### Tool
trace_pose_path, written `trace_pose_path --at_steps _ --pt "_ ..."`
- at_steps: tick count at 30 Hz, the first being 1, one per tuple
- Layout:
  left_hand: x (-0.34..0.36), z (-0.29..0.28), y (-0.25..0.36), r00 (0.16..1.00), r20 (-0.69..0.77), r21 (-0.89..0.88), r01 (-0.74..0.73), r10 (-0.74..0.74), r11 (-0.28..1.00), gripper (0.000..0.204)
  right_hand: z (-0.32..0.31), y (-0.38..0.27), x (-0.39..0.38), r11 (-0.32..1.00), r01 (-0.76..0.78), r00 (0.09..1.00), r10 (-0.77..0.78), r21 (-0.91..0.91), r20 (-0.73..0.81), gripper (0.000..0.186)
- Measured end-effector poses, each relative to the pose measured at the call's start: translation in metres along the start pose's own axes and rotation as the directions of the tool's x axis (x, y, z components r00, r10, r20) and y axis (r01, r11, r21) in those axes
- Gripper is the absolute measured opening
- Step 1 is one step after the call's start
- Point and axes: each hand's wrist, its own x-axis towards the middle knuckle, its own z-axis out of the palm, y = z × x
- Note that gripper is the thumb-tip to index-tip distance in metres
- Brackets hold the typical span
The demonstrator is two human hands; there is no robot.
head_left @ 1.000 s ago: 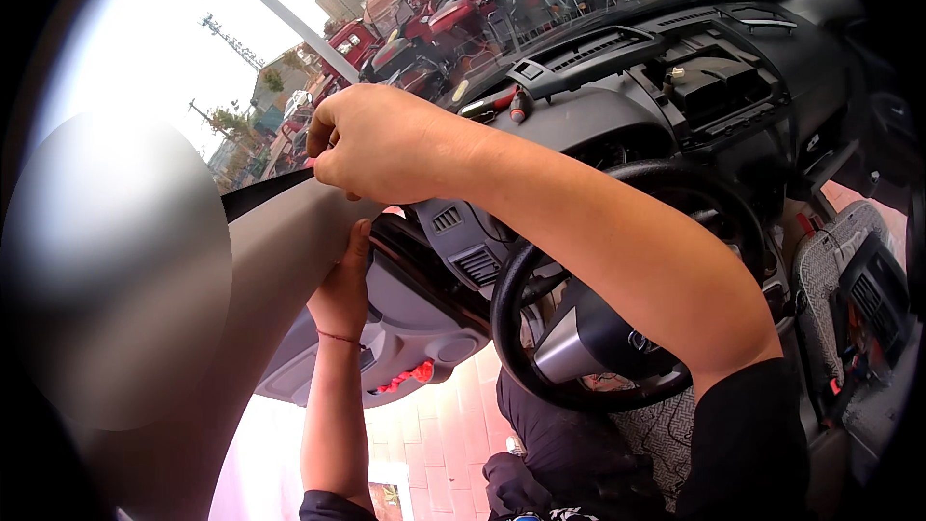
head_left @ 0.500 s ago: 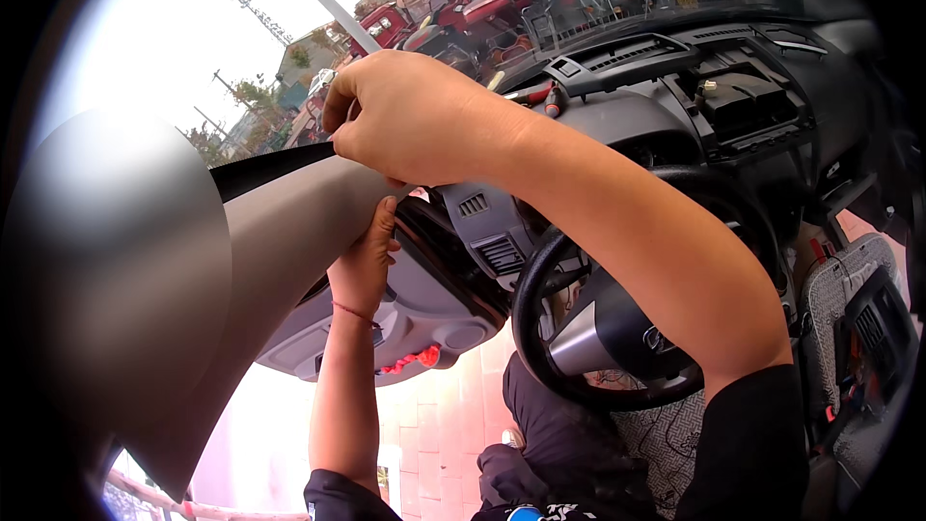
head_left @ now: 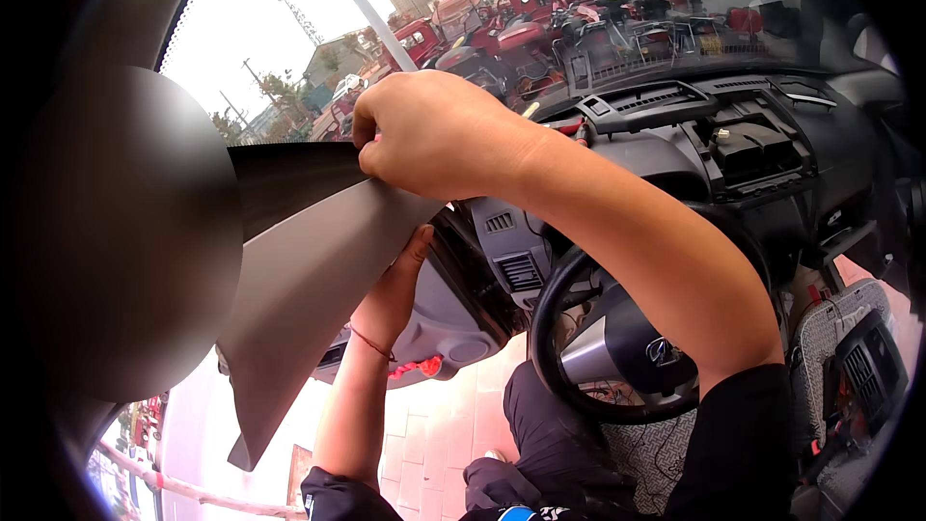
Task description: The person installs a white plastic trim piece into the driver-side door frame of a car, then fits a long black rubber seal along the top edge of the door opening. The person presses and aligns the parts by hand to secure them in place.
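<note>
A long grey-beige windshield pillar trim panel slants across the left side. Its far end lies under my right hand, which reaches across above the steering wheel with the fingers curled over the panel's edge. Lower down, my left hand grips the same panel from below; its thumb shows and its other fingers are hidden. A dark strip of bare pillar shows between the panel and the windshield glass. The panel's near end hangs free of the pillar, pointing down.
The dashboard is partly taken apart, with an open centre cavity and red-handled pliers on top. The driver's door stands open over pink paving. A loose vent panel lies at right. A blurred round shape blocks the far left.
The trim panel has tilted away from the windshield, and the dark gap beside it has widened. Both hands stay on it. The whole view has shifted slightly.
</note>
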Motion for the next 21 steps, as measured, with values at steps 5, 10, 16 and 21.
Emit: trace_pose_path --at_steps 5,10,16,21 --pt "0.014 0.017 -0.009 0.993 -0.083 -0.227 -0.102 0.085 0.969 0.018 -0.031 -0.042 -0.006 0.995 -0.03 0.989 0.044 -0.094 0.143 0.021" --pt "0.021 0.036 -0.012 0.96 -0.215 -0.172 -0.218 0.18 0.961 0.026 -0.066 -0.082 -0.037 0.94 -0.144 0.986 0.108 0.308 0.13 0.021" --pt "0.01 0.007 -0.042 0.971 -0.13 0.17 -0.177 0.2 0.969 0.019 -0.044 -0.096 -0.019 0.861 0.435 0.898 -0.434 -0.264 0.066 0.02" --pt "0.038 0.034 -0.006 0.969 -0.11 -0.035 -0.226 0.221 0.974 0.023 -0.097 -0.107 -0.061 0.762 0.12 0.991 -0.128 0.637 -0.033 0.022"
